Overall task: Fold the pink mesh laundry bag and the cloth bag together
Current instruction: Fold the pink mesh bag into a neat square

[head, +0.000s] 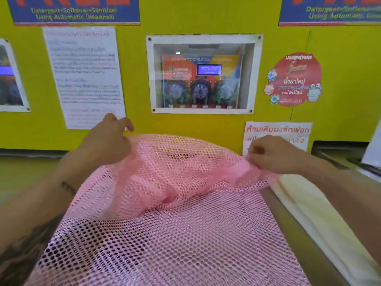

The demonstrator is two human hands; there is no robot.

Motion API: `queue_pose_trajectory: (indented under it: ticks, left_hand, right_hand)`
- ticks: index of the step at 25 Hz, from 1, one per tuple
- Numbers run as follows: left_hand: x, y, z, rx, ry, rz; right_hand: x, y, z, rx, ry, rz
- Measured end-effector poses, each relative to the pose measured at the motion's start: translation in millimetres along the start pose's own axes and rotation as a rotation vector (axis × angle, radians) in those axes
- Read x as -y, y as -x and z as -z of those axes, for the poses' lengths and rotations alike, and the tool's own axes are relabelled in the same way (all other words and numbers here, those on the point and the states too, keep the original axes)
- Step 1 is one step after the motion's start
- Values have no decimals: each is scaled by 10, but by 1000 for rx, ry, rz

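The pink mesh laundry bag (pixel 165 234) is spread over the surface in front of me, with its far end lifted and bunched. My left hand (pixel 109 141) grips the far left edge of the mesh. At the far right edge my right hand (pixel 272 154) pinches the mesh. A cream cloth bag (pixel 305 211) lies along the right side, partly under the mesh and my right forearm. Dark shapes show through the mesh near me.
A yellow wall (pixel 185 124) stands close behind the bag, with paper notices (pixel 82 77) and a glass-fronted chemical dispenser (pixel 203 74). A metal machine top (pixel 340 153) sits at the right. A grey metal edge (pixel 292 226) runs between mesh and cloth.
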State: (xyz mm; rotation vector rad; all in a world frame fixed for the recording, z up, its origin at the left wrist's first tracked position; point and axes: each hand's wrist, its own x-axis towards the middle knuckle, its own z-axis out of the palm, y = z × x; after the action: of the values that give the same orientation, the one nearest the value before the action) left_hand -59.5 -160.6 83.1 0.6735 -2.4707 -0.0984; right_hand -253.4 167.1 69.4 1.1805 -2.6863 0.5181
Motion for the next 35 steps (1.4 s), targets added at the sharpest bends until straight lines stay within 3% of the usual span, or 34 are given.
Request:
queue_pose_trajectory:
  ticks: [4,6,8,11,14,16,17,20,22,24,26,27,31,33,35]
  left_hand:
    - [-185,239,-144,269,138,-342]
    - [-255,302,-273,488,121,-298]
    - [-268,326,-441,554,66,-266]
    - [-297,224,-466,218,187,-307]
    - [-307,1,-49,-177,140,-158]
    - [-255,-108,289,-299,46,-17]
    - [-234,-128,429,-285,29,49]
    - [-218,-96,520,-34,87,169]
    - [-176,-59,390,88,61,201]
    - [-108,-40,266,158,40,232]
    - [-53,-55,181,179,48,210]
    - [-28,-48,145,175,60,186]
    - [158,31,32,98,156,57]
    - [224,24,108,-62,221,46]
    - [208,34,291,-232,275,39]
  right_hand:
    - [225,-1,-194,281,-103,45]
    - [280,-44,-261,375,-215,20]
    - [313,-95,-381,413,-99,-4]
    - [282,-229,-574,336,56,-8]
    - [185,-408,-304,217,-60,-14]
    - [73,-515,-2,90,-232,-64]
    - [30,-549,91,6,-254,-93]
    - [46,-588,92,-272,76,-156]
    - [282,-510,4,-298,-57,-34]
    - [647,-320,-103,21,-294,181]
    - [958,-150,-315,391,-253,285]
    - [1047,-103,-480,461,-168,309]
    - [1041,-137,-736,300,-87,333]
    - [904,-228,-422,88,-95,330]
    - [770,-274,21,-125,-262,276]
